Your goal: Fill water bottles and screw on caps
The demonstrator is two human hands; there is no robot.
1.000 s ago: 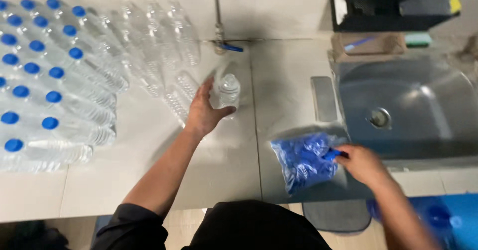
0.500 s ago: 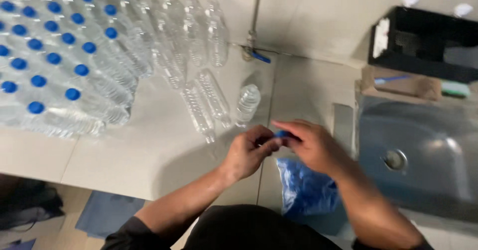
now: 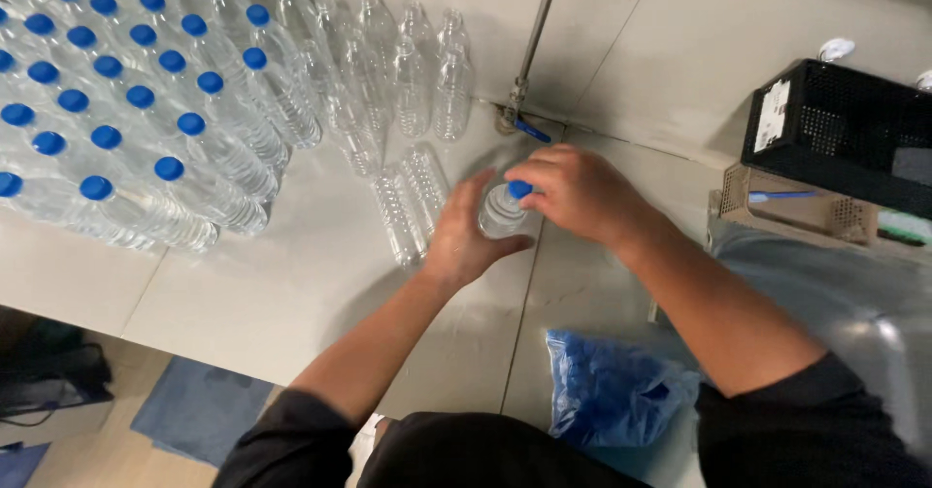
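My left hand (image 3: 464, 237) wraps around a clear plastic bottle (image 3: 500, 214) standing upright on the white counter (image 3: 291, 294). A blue cap (image 3: 520, 189) sits on the bottle's mouth, pinched by the fingers of my right hand (image 3: 581, 195). A plastic bag of blue caps (image 3: 612, 391) lies on the counter near my right forearm. Two clear uncapped bottles (image 3: 410, 201) lie flat just left of my left hand.
Several capped bottles (image 3: 146, 109) lie stacked at the left. Uncapped clear bottles (image 3: 398, 70) stand at the back. A metal pipe with a blue valve (image 3: 529, 66) rises behind. A black basket (image 3: 845, 129) and a steel sink (image 3: 854, 303) are at the right.
My left hand picked a clear bottle off the counter, my right hand took a blue cap from the bag, and both now meet at the bottle's mouth.
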